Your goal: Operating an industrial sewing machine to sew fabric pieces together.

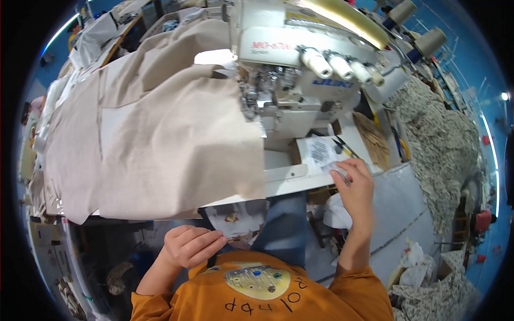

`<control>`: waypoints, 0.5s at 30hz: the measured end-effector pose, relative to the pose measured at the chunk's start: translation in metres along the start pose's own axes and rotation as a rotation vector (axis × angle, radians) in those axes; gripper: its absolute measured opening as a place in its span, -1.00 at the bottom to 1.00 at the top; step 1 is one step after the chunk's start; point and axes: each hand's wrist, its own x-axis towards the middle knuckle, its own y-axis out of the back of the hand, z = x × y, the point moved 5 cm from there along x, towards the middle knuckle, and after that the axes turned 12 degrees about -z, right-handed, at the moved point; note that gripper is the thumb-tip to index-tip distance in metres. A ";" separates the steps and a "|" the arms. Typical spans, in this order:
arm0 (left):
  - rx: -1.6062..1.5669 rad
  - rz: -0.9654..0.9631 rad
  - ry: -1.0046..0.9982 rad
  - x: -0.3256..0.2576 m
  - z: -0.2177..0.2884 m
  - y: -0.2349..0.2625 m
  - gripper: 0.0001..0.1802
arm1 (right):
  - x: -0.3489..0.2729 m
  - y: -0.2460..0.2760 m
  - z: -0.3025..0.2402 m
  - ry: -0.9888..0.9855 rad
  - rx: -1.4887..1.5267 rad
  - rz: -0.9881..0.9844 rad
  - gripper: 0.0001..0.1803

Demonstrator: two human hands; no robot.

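My right hand [354, 184] is over the front right of the sewing machine's bed, thumb and forefinger closed at a small white label [330, 166]. A thin metal object [347, 182] shows within its curled fingers; its kind is unclear. Beside that hand lies a stack of printed white labels [319, 151], with dark-tipped snips [342, 145] at its right. My left hand [194, 246] is closed in front of my body, fingers folded together, and what they may hold is hidden. Beige fabric [176, 144] is spread over the table left of the overlock sewing machine [300, 69], its right edge next to the presser area.
A large heap of patterned grey fabric [436, 117] is piled on the right. Brown paper [371, 140] lies at the machine's right side. Thread cones [430, 40] stand behind the machine. A printed cloth piece [238, 219] hangs at the table's front edge, above my lap.
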 end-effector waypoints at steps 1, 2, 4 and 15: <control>-0.015 -0.006 -0.021 0.005 0.001 -0.002 -0.73 | -0.001 0.002 0.002 -0.013 -0.019 0.003 -0.74; -0.031 0.004 -0.027 0.008 0.002 -0.006 -0.73 | -0.003 0.004 0.005 -0.008 -0.011 0.022 -0.70; -0.050 -0.014 -0.035 0.012 0.004 -0.013 -0.71 | -0.004 0.006 0.005 0.001 -0.004 0.040 -0.67; -0.131 -0.104 -0.081 0.019 0.019 -0.033 -0.67 | 0.024 -0.008 -0.019 0.137 -0.123 -0.082 -0.57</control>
